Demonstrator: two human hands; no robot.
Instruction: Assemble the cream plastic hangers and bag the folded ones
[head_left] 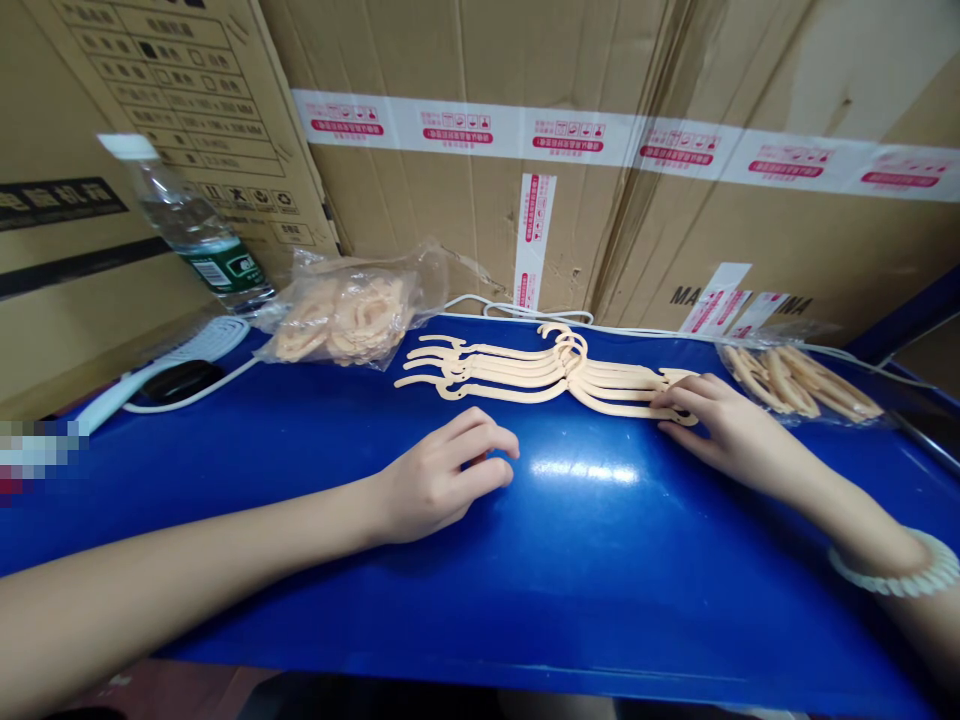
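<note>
1. Table. The blue surface (600, 590) is glossy. Light parts could slide if pushed sideways.

2. Bracelet. A coiled pale bracelet (896, 568) sits on the right wrist. It could snag a part if the forearm sweeps low.

3. Left hand. The left hand (456, 472) is in front of the hangers, apart from them. Fingers are loosely curled, with a gap to the thumb — no object is visible in the grasp. With only the right side handled, the set could swivel.

4. Right hand. The right hand (694, 415) touches the right end of the hangers, thumb and fingers nearly together there. Whether it pinches or merely rests cannot be told. A pull at this end could skew the row.

5. Hangers. Several beige hangers (510, 390) lie overlapped at mid-table, hooks pointing away. Lifting one could drag its neighbours, because hooks and end notches lie close together.

6. Right bag. A clear bag of beige parts (802, 380) lies beyond the right hand. An outward elbow or wrist could nudge it.

7. Rear items. A white cable (517, 312) runs just behind the hooks — pushing the row back could catch it. A bottle (202, 240) stands by the left bag (352, 315); tugging that bag could topple it.
</note>
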